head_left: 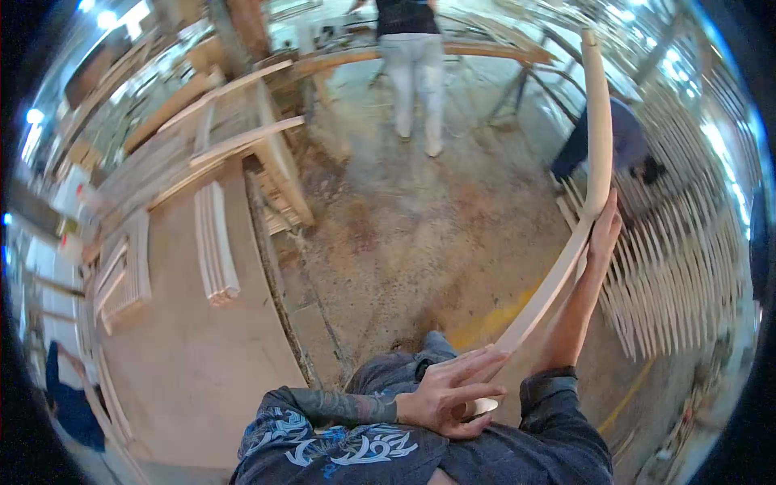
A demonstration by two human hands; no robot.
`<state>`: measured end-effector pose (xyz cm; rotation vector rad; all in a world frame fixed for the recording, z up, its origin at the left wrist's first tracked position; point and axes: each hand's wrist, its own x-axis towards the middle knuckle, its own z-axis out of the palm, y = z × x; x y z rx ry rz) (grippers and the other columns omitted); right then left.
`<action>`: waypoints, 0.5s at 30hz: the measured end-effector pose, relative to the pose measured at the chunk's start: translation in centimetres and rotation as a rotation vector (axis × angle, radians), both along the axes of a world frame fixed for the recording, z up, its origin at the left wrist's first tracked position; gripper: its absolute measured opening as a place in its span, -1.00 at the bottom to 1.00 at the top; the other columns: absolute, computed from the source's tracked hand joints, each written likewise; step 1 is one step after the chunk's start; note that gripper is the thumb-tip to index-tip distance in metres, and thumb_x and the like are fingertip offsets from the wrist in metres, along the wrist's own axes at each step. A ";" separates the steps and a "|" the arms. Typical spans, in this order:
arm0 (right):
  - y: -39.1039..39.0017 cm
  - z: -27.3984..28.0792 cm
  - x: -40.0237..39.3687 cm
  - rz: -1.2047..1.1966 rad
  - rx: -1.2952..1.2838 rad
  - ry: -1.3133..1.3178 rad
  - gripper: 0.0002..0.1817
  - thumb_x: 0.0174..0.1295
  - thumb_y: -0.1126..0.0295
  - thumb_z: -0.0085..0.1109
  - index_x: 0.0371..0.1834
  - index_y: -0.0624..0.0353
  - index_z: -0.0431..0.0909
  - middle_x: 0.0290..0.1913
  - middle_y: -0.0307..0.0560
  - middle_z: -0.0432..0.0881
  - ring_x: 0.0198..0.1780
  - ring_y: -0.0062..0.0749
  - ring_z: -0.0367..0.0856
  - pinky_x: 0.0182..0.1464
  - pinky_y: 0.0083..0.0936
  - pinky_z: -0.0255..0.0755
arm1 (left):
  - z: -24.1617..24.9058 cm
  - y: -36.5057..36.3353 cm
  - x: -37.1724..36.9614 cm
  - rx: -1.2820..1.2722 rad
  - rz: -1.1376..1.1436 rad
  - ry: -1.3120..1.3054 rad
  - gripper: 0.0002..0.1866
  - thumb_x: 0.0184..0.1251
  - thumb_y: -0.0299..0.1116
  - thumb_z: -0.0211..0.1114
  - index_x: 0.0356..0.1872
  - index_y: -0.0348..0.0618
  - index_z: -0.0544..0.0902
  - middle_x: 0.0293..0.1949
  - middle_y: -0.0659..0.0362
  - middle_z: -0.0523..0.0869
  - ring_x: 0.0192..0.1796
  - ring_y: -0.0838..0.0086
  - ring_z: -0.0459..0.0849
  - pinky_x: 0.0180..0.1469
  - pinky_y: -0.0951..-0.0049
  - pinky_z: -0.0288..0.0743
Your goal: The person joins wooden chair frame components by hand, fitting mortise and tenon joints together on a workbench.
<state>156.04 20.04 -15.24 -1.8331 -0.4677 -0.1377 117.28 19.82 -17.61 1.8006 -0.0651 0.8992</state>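
A long, pale, curved wooden piece (598, 121), shaped like a chair's back leg, slants from my waist up to the upper right. Its upper part is rounded, and its lower part looks flat-sided below a bend. My left hand (453, 392) grips the lower end close to my body, the tip poking out between the fingers. Farther up, near the bend, my right hand (604, 226) holds the piece from its right side; some of the fingers are hidden behind the wood.
On my left is a broad table (234, 356) with a bundle of wooden strips (214, 242). Many similar curved pieces (671, 275) are stacked at right, where a bent-over person (606, 141) is close by. Another person (412, 73) stands ahead, and one more (71, 400) at far left.
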 end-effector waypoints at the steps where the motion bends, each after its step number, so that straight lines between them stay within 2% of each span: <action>1: 3.6 -0.7 0.8 0.096 -0.041 -0.013 -0.25 0.39 -0.22 -0.18 -0.30 0.41 0.60 -0.50 -0.12 0.54 -0.41 -0.43 0.46 -0.32 -0.45 0.31 | -0.2 1.5 0.3 -0.008 0.059 0.011 -0.60 0.02 -0.30 0.38 -0.04 -0.05 0.62 0.28 -0.20 0.43 0.23 -0.16 0.51 0.18 0.11 0.49; 8: 24.9 -2.6 -0.9 0.489 -0.025 -0.003 -0.25 0.40 -0.22 -0.18 -0.32 0.39 0.62 -0.46 -0.15 0.55 -0.37 -0.47 0.47 -0.29 -0.46 0.35 | -1.5 10.3 1.9 -0.001 0.377 0.048 -0.58 0.01 -0.28 0.40 -0.03 -0.06 0.62 0.29 -0.18 0.43 0.23 -0.16 0.51 0.17 0.11 0.50; 14: 42.7 -1.0 0.0 0.736 0.050 0.052 -0.27 0.39 -0.21 -0.17 -0.34 0.38 0.60 -0.44 -0.13 0.55 -0.36 -0.49 0.45 -0.28 -0.47 0.35 | 0.1 21.7 6.0 0.042 0.569 0.075 -0.58 -0.02 -0.30 0.41 -0.04 -0.07 0.65 0.26 -0.19 0.45 0.19 -0.12 0.56 0.12 0.14 0.54; 15: 45.7 -0.5 0.0 0.790 0.057 0.060 -0.28 0.39 -0.21 -0.16 -0.32 0.37 0.59 -0.43 -0.14 0.55 -0.36 -0.49 0.45 -0.27 -0.48 0.35 | 0.3 23.6 6.5 -0.018 0.605 0.072 -0.57 -0.03 -0.32 0.41 -0.04 -0.07 0.65 0.26 -0.19 0.45 0.17 -0.10 0.58 0.09 0.16 0.56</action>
